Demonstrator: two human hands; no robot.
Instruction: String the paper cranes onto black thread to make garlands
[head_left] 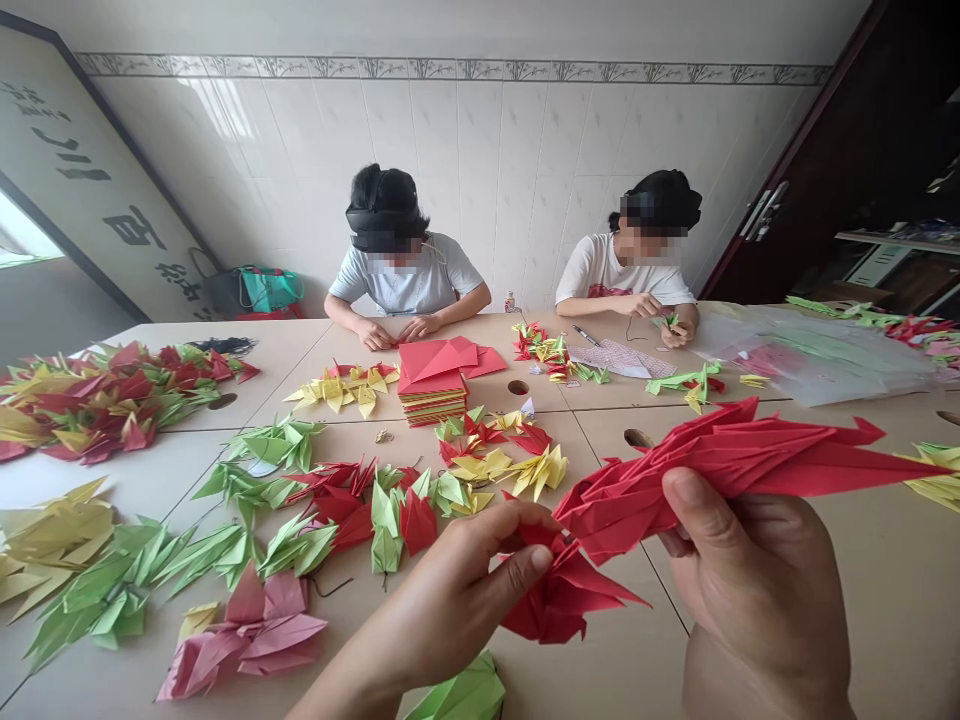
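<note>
Pale marbled tiles (pixel 450 120) cover the back wall beneath a printed border band (pixel 457 69). At the left leans a framed panel (pixel 71 175) with large dark characters: 川 and 百 can be read, the one below them is unclear, and the writing near its top is too small to make out. A little bottle (pixel 510 301) at the table's far edge bears a label too small to read, and the fine print on a patterned sheet (pixel 611 358) near a pen (pixel 586 336) is equally illegible. Across the table (pixel 615 670) sit two people, one in a pale top (pixel 412 275), the other in a white shirt (pixel 596 265) with an unreadable red print.

Nearest the camera, a long red folded-paper bundle (pixel 637 490) is held above the tabletop. The right hand (pixel 757 560) clamps it, thumb pressed on the near side. The left hand (pixel 472 580) has thumb and fingers together, pinching a smaller red piece (pixel 559 600) just under the bundle's left end. Green folded pieces (pixel 116 580), a pink one (pixel 247 635) and a stack of square paper (pixel 433 397) lie on the table.
</note>
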